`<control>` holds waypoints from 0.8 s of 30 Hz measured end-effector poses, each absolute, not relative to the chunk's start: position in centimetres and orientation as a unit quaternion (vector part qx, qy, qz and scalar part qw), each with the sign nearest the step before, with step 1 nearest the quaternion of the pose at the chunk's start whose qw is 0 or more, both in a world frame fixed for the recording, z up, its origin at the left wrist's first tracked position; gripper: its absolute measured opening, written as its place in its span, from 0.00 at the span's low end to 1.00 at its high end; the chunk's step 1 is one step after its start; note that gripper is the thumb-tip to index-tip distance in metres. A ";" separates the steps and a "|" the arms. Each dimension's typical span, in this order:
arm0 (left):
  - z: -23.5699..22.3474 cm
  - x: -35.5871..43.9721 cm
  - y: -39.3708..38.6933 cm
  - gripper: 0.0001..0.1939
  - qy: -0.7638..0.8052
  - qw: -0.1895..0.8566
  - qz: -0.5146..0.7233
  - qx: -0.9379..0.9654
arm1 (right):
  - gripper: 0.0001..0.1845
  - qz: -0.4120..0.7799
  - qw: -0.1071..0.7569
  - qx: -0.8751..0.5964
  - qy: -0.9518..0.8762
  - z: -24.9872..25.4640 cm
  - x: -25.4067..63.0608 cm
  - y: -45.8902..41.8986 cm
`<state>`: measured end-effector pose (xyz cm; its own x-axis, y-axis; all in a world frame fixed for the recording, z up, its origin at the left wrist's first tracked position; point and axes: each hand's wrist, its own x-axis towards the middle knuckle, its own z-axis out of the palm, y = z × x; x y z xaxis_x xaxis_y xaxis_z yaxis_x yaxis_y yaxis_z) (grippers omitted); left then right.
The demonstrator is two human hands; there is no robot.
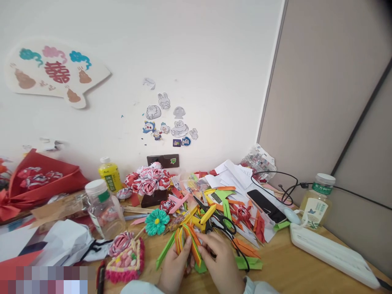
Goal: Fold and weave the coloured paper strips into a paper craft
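Observation:
Both my hands meet at the front middle of the wooden desk (284, 265). My left hand (173, 267) is closed round a stack of folded paper strips (185, 241), orange, yellow and green. My right hand (219, 261) pinches the right side of the same stack, its fingers curled over an orange piece. Black-handled scissors (220, 222) lie just behind my right hand, on a heap of folded coloured paper pieces (232, 208). A teal paper flower (157, 221) lies to the left of the stack.
A clear plastic bottle (102, 208) and a yellow drink bottle (110, 175) stand at the left. Paper roses (150, 179) sit by the wall, a red bouquet (39, 179) far left. A black phone (265, 204), cables, a green-capped bottle (318, 200) and a white keyboard (333, 255) lie right.

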<state>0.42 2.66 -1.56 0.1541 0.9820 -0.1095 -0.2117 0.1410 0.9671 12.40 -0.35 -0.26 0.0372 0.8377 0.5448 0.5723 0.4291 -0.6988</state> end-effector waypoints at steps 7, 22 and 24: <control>-1.6 0.5 2.5 0.27 0.437 0.624 0.485 0.430 | 0.15 0.108 0.481 -0.487 -0.721 0.4 12.2 -0.7; 0.0 0.7 1.6 0.20 0.392 0.697 0.457 0.389 | 0.52 0.204 0.319 -0.440 -0.814 1.6 15.2 -0.1; 0.0 0.7 1.4 0.20 0.382 0.702 0.444 0.406 | 0.54 0.209 0.290 -0.428 -0.830 1.4 15.5 0.1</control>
<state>0.69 1.41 -0.02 0.3143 0.9328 -0.1763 -0.3119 0.2769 0.9089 15.46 0.10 1.41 -0.4656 0.8314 0.3033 0.5894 0.5469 -0.5945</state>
